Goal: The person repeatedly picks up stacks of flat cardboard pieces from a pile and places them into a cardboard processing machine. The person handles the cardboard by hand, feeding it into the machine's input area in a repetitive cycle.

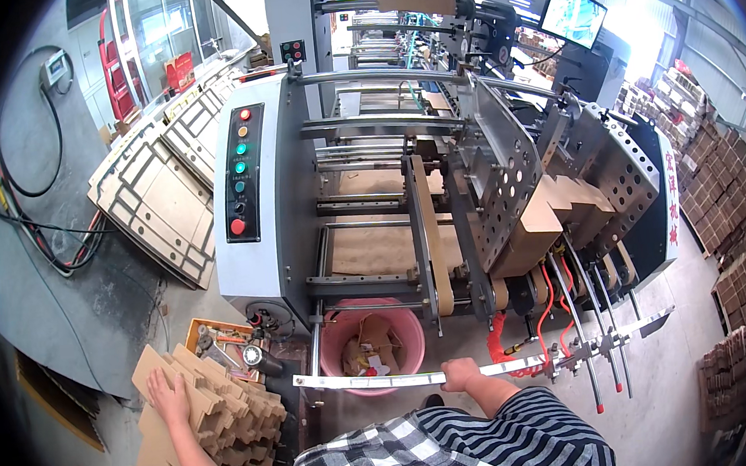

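My left hand (169, 396) lies flat with its fingers stretched out on a stack of die-cut brown cardboard blanks (215, 394) at the lower left. My right hand (461, 374) is wrapped round a long pale metal bar (411, 378) that crosses in front of a large machine. Several brown cardboard pieces (531, 231) stand in the machine's feed, between two perforated metal plates (506, 148). Rods with red tips (597, 390) and red air hoses (547, 311) sit by the bar's right part.
A pink bin (410, 353) with cardboard scraps stands under the bar. The machine's grey side carries a button panel (241, 173). Flat cutting boards (147, 198) lean at the left, near an orange tool box (201, 330). Bundled cardboard stacks (724, 179) line the right.
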Demonstrator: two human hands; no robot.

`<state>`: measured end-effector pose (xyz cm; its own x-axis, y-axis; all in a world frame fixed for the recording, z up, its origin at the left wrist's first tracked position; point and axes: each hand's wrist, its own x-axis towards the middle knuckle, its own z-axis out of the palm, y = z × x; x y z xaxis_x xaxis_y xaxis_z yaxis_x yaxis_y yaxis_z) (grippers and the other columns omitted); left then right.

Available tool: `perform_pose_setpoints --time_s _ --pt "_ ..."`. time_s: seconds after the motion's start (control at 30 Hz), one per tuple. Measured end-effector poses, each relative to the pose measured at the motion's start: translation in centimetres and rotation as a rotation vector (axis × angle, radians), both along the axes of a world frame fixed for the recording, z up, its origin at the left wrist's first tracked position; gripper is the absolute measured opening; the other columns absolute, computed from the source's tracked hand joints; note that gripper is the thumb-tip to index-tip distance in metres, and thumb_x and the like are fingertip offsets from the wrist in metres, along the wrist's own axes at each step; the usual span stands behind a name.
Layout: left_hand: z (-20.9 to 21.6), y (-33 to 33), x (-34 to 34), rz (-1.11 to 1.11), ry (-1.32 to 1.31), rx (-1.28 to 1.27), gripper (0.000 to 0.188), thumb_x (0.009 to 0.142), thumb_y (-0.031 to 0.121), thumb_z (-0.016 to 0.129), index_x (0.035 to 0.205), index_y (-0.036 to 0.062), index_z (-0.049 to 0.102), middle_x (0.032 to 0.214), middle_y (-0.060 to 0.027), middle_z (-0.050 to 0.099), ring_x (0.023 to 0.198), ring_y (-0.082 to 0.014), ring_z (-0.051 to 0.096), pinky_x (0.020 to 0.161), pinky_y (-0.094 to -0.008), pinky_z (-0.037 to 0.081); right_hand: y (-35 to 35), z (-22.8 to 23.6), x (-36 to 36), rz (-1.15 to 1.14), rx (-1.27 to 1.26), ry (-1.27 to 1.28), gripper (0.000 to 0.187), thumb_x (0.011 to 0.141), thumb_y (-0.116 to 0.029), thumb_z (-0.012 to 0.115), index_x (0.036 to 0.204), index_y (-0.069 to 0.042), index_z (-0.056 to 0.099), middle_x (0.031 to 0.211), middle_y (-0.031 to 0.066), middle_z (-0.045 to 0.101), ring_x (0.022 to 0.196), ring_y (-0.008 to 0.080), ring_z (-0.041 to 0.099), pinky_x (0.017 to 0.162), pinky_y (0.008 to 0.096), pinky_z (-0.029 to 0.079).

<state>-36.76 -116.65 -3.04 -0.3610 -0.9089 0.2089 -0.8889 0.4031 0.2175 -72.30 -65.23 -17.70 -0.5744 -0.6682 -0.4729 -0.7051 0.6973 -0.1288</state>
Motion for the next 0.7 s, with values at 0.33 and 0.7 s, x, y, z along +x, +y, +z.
perform_pose_setpoints --time_s 0.33,0.7 --pt "-0.2 -0.1 0.0 0.001 0.003 0.001 0.061 0.085 0.035 0.056 0.134 0.0013 0.043 0.143 -0.0174 0.036 0.135 -0.0331 0.028 0.111 -0.0446 0.020 0.0 0.2 0.0 -0.004 0.014 -0.015 0.042 0.068 -0.037 0.068 0.098 -0.009 0.066 0.101 0.0134 0.066 0.096 0.0295 0.063 0.083 0.0401 0.050" --pt "0.1 0.2 -0.2 0.002 0.006 -0.004 0.060 0.085 0.034 0.057 0.133 0.0014 0.043 0.142 -0.0167 0.038 0.134 -0.0320 0.029 0.110 -0.0447 0.021 -0.2 0.9 0.1 -0.008 0.046 -0.027 0.042 0.068 -0.038 0.068 0.099 -0.008 0.065 0.101 0.0132 0.066 0.096 0.0291 0.063 0.083 0.0402 0.050"
